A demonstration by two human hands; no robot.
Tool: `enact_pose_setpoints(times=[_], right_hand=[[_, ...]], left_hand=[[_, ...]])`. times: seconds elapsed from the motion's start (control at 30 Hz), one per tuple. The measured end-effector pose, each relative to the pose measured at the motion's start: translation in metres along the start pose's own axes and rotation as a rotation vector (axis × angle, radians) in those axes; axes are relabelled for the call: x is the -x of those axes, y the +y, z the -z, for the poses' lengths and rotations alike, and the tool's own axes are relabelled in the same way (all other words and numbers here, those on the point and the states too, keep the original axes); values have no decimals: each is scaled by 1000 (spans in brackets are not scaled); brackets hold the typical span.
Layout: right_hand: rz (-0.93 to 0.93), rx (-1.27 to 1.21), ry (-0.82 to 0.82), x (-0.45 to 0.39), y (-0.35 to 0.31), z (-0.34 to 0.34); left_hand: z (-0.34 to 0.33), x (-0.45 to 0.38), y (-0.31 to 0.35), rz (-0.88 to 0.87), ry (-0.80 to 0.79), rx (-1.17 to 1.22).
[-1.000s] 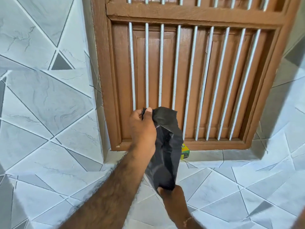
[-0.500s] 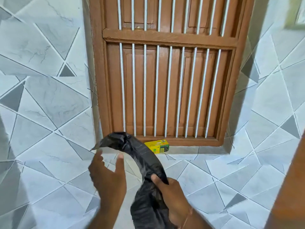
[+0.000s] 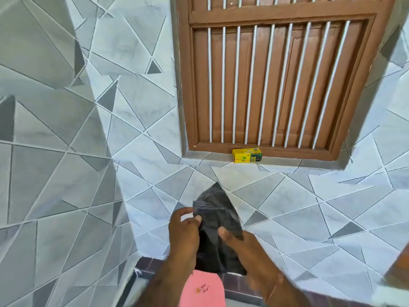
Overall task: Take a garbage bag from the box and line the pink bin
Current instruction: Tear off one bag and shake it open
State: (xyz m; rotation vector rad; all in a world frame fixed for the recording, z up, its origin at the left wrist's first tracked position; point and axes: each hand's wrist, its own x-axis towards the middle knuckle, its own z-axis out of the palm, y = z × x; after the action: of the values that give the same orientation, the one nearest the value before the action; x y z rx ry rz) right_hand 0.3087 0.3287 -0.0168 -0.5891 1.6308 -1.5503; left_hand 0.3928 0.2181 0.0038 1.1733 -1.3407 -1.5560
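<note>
A black garbage bag (image 3: 218, 218) hangs crumpled between both hands in front of the tiled wall. My left hand (image 3: 184, 233) pinches its upper left edge with thumb and fingers. My right hand (image 3: 240, 242) grips the bag lower on its right side, thumb pressed on the plastic. Below the hands, at the bottom edge of the view, the pink bin (image 3: 202, 291) shows as a pink surface with small handwriting; the bag's lower end hangs just above it. The yellow box (image 3: 246, 155) of bags lies on the window ledge, above and beyond the hands.
A brown wooden window (image 3: 276, 80) with white vertical bars fills the upper right. Grey and white tiled walls (image 3: 66, 151) meet at a corner on the left. A dark tiled strip (image 3: 150, 265) runs along the floor beside the bin.
The view has tilted down, bringing the pink bin into sight. Both hands have lowered the bag, and my left hand, open half a second ago, now pinches the bag's top edge.
</note>
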Motion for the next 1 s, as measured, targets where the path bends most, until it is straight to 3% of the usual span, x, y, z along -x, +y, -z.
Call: enact_pose_setpoints(times=[0.13,0.2,0.3,0.37,0.43,0.47,0.63,0.77,0.93,1.0], right_hand=[[29,72,216,28,29,-30],[19,58,270,44,37,-47],[27,29,320,71,43,-75],[49,14,345,87,46,-94],[77,-51,344,105,50,-111],[75,-82,344,114,49,-117],[-24,-296,240,148,48,-136],[-61,-301,185,169,47,-132],[-35,-243,329,184,50,-122],[-19,-245,377,190,48,-118]], left_hand=[[29,14,-2,-34,3,-9],[53,20,-5,-80,-2,-160],[99,47,-19,-406,5,-404],[131,73,-24,-578,-210,-439],[155,95,-31,-549,-525,-509],[162,101,-35,-532,-590,-524],[186,113,-41,-397,-547,-523],[198,117,-28,-258,-455,-298],[209,128,-10,-31,-303,-76],[211,134,-7,2,-327,-13]])
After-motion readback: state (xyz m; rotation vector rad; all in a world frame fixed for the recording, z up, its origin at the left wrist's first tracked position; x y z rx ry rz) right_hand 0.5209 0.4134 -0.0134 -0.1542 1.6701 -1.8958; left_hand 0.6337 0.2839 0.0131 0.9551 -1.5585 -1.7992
